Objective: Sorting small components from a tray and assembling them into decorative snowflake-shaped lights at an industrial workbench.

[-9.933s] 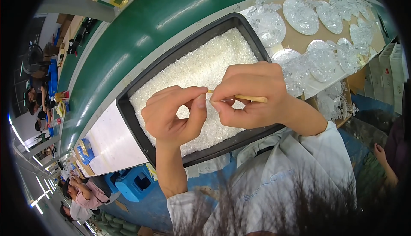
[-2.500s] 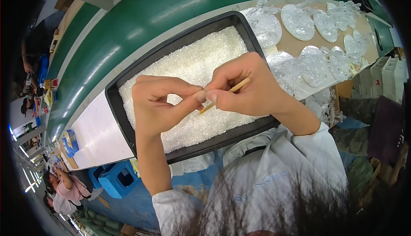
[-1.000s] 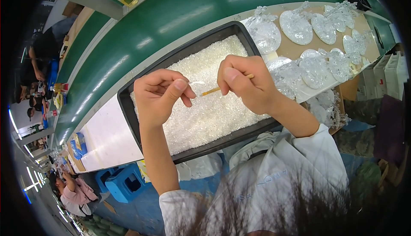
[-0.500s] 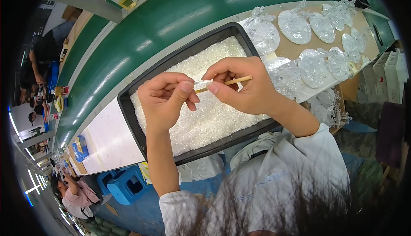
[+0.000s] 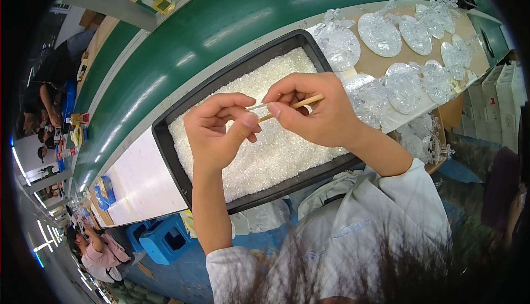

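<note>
Both hands hovered over the middle of a black rectangular tray (image 5: pixel 165 144) filled with small clear beads (image 5: pixel 276 160), which sat on the surface (image 5: pixel 138 177) with its long sides running along the green belt (image 5: pixel 221 22) behind it.

The left hand (image 5: pixel 215 136) had its fingers (image 5: pixel 234 105) curled in, thumb pressed against the forefinger, pinching one end of a thin, pale, wire-like strand (image 5: pixel 255 106). What lay inside the closed grip beyond that strand could not be told.

The right hand (image 5: pixel 320 113) met it from the other side, its fingers closed around a slim wooden stick (image 5: pixel 295 105) held like a pen; the stick's far end stuck out past the forefinger toward the right, and its near end pointed at the left thumb. The two hands' fingertips were just beside each other, nearly touching, above the beads.

To the right of the tray, a brown board (image 5: pixel 381 64) at the surface's right end carried rows of clear, glittering round ornaments (image 5: pixel 378 33), some overlapping one another, with more of them spilling over the near edge. A white panel (image 5: pixel 141 182) lay on the surface to the left of the tray. Blue crates (image 5: pixel 165 240) stood on the floor below the near edge, and other people (image 5: pixel 102 249) sat at the far left.
</note>
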A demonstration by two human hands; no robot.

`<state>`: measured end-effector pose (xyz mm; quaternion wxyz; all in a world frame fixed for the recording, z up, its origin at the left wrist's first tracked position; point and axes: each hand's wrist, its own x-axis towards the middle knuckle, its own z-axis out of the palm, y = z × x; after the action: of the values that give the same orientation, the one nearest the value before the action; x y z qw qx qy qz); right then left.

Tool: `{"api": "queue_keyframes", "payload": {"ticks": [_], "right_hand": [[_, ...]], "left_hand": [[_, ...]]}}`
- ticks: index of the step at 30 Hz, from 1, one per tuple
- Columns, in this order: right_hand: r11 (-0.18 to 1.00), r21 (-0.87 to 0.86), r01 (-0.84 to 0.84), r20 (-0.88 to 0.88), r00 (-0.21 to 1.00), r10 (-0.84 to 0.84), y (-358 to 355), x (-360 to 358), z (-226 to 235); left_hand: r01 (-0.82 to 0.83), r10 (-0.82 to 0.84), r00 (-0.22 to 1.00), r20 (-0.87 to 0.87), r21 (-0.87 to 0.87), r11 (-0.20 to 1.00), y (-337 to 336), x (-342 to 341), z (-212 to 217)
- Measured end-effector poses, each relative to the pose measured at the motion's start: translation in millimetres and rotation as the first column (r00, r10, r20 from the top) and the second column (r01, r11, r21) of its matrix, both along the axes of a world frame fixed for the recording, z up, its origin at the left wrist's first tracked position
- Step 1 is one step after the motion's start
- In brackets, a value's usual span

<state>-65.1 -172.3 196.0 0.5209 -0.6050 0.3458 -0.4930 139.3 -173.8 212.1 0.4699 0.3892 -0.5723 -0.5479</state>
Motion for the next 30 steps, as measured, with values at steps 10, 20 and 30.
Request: {"api": "queue_keyframes", "payload": {"ticks": [10, 20, 30], "right_hand": [[1.000, -0.014, 0.002, -0.015, 1.000, -0.002, 0.9, -0.2, 1.1], [0.996, 0.093, -0.015, 0.006, 1.000, 0.014, 0.9, -1.2, 2.8], [0.993, 0.119, -0.021, -0.036, 0.999, 0.025, -0.3, -1.6, 2.0]], "left_hand": [[0.006, -0.002, 0.996, 0.088, -0.046, 0.999, 1.4, -7.0, -2.5], [0.003, 0.001, 0.996, 0.094, -0.043, 0.999, 4.4, -7.2, -2.0], [0.039, -0.039, 0.997, 0.072, -0.003, 0.999, 5.7, -7.7, 0.7]]}}
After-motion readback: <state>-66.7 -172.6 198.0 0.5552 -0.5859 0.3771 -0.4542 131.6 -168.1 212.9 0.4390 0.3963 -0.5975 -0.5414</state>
